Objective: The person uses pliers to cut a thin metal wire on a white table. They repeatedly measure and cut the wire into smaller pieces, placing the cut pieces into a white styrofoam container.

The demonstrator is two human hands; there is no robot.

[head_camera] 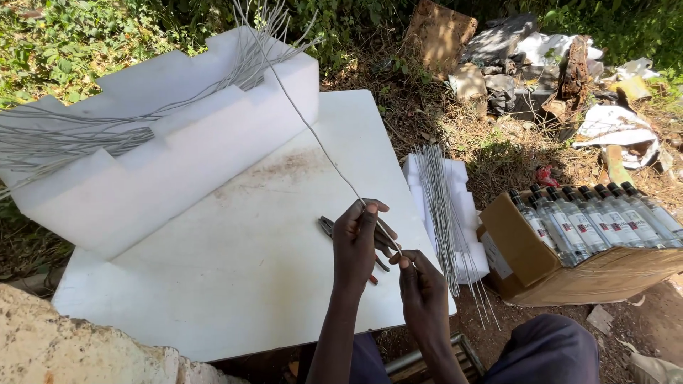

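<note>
Both hands are pinched on 1 long thin grey metal wire [313,131], right at its near end. The left hand [358,238] has thumb and fingers closed around the strand, and the right hand [420,288] nips the very tip just below and to the right of it, so the 2 grips sit close together, almost touching. From there the wire's long axis runs up and away to the left, rising diagonally over the white flat board [235,270] toward the stepped white foam block [178,142], where it joins a loose bundle of grey wires [64,139] lying across the foam steps. So nearly all of its length lies beyond the left hand, which is the nearer one to that free span. Just under the left hand, flat on the board, sit dark metal pliers with red handle tips [329,227] (partly hidden by the fingers). To the right, well apart from the grip, a sheaf of short cut grey wires [445,213] rests on a small white foam piece [462,206], and beyond that a brown cardboard box of clear glass bottles [590,235] stands on the dirt.
</note>
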